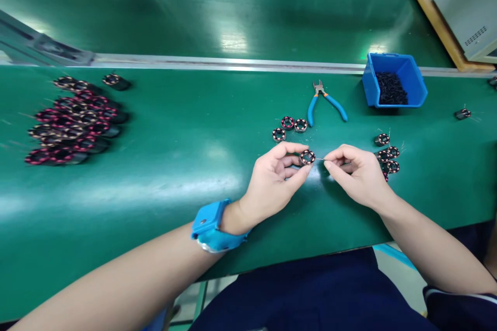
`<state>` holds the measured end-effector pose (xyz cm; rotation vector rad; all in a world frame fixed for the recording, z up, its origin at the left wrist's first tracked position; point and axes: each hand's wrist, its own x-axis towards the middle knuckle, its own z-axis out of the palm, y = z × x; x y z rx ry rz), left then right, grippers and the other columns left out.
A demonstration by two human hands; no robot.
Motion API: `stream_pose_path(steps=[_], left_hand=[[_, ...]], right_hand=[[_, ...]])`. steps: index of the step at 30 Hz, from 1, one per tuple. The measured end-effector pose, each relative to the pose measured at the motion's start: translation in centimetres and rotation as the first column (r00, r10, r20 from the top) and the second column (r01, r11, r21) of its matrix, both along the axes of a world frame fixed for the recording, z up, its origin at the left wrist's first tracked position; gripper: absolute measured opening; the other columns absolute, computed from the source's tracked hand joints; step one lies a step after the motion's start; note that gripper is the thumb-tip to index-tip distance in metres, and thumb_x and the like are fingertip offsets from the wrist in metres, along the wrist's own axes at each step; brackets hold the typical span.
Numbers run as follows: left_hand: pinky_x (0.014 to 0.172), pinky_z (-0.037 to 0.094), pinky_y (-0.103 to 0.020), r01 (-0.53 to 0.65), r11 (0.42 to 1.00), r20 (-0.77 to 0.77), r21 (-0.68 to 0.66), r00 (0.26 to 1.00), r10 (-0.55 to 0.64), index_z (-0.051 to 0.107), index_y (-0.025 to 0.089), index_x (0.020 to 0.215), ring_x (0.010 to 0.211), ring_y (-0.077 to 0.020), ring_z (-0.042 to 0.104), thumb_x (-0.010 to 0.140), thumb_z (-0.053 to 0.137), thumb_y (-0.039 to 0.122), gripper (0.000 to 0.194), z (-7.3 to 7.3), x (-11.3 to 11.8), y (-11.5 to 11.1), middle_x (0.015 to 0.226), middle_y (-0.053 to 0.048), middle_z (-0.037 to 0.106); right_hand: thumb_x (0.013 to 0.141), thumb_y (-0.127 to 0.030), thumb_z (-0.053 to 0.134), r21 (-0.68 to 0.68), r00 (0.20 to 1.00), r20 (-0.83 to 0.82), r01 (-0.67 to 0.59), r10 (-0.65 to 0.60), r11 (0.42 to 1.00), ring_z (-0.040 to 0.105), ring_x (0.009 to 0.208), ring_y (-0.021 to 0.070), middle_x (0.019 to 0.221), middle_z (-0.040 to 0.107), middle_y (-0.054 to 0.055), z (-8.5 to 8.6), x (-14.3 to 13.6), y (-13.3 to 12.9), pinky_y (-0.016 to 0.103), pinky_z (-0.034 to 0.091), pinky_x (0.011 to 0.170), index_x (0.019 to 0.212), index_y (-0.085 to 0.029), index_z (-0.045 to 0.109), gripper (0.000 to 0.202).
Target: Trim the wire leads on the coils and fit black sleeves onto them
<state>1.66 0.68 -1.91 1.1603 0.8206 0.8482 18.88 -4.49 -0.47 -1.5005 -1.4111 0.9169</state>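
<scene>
Between the thumb and fingers of my left hand (274, 178) is a motor stator (307, 157), a small dark ring with copper windings, its round face turned up toward me. A thin wire lead (320, 159) sticks out from its right side. My right hand (359, 173) pinches the far end of that wire between thumb and forefinger. Just beyond my left hand lie three loose stators (288, 123), one of them with red windings. Blue-handled cutting pliers (327, 104) rest spread apart behind them. To the right of my right hand sits a small group of stators (393, 152).
A large pile of stators (77, 124) covers the far left. At the back right stands a blue bin (417, 80) holding small black pieces (390, 88). A lone stator (463, 113) lies farther right. A metal rail (233, 64) crosses behind, and a grey machine (468, 5) stands beyond it.
</scene>
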Motion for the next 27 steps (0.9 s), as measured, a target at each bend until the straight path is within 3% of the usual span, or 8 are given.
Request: stream_pose_path(steps=[18,27], left_hand=[[0.068,0.057,-0.02,0.019,1.0,-0.009,0.011,1.0,-0.019,0.059,0.014,0.101,0.082,-0.0122,0.063,0.073,0.073,0.014,0.032,-0.32,-0.11,0.0,0.087,-0.003,0.065],[0.069,0.058,-0.02,0.043,0.997,-0.048,0.07,0.998,-0.04,0.062,0.015,0.098,0.082,-0.0131,0.065,0.071,0.074,0.014,0.029,-0.02,-0.06,-0.12,0.092,-0.004,0.063]], right_hand=[[0.085,-0.022,0.058,-0.015,1.0,-0.005,-0.019,0.019,1.0,0.057,0.063,0.0112,0.075,0.059,0.002,-0.17,0.18,0.09,0.022,0.047,0.053,0.081,-0.016,0.066,0.01],[0.086,-0.02,0.057,0.009,0.995,0.075,-0.072,0.071,0.997,0.057,0.063,0.0114,0.073,0.063,0.001,-0.15,0.02,0.1,0.024,0.047,0.057,0.081,-0.017,0.066,0.012]])
